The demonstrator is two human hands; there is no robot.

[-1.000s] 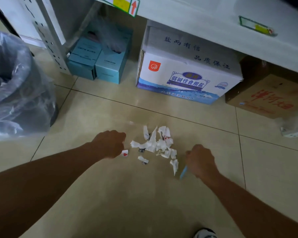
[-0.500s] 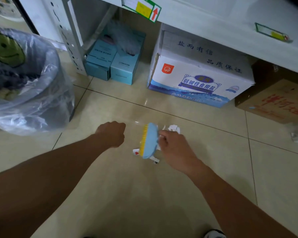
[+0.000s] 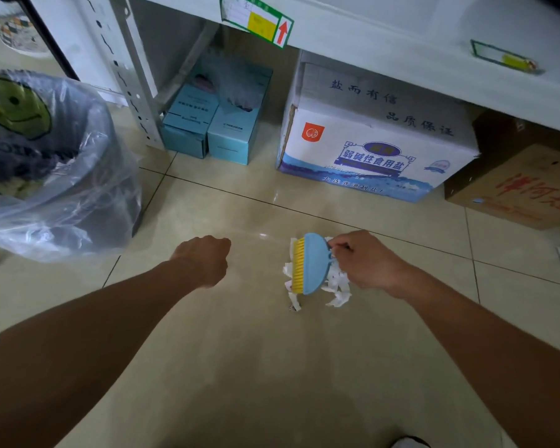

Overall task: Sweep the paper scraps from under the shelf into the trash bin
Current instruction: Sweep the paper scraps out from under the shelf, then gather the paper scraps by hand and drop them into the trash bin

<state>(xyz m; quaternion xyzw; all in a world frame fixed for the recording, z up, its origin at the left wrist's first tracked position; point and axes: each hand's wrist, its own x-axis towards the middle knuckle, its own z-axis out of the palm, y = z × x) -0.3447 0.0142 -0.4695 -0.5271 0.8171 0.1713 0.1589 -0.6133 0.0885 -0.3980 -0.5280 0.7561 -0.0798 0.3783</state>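
Head view, only one angle. Paper scraps [image 3: 335, 286] sit in a loose white pile on the tiled floor [image 3: 272, 367], out in front of the shelf [image 3: 401, 37], not under it. Pile is close to the grout line that runs across in front of the boxes.

Right hand [image 3: 366, 261] is curled tight on the back edge of a small blue brush [image 3: 314, 263], pinching its handle end. Brush stands on edge over the pile, yellow bristles facing left toward the left hand. Scraps stick out on both sides of the brush and below it; a few lie right under the right hand's knuckles. So the pile touches the brush and is just beside the right hand.

Left hand [image 3: 204, 258] is closed into a fist, hovering low over the floor. Cannot tell if it has anything in it. It is left of the pile with bare floor between, near but not touching.

Trash bin [image 3: 88, 189], lined with a clear plastic bag, stands at the left edge of view beside the shelf's perforated upright [image 3: 133, 82]. It is well apart from the pile, past the left hand.

Under the shelf: two light blue boxes [image 3: 214, 124], a white carton [image 3: 375, 140] with blue print, a brown carton [image 3: 524, 185] to the right.
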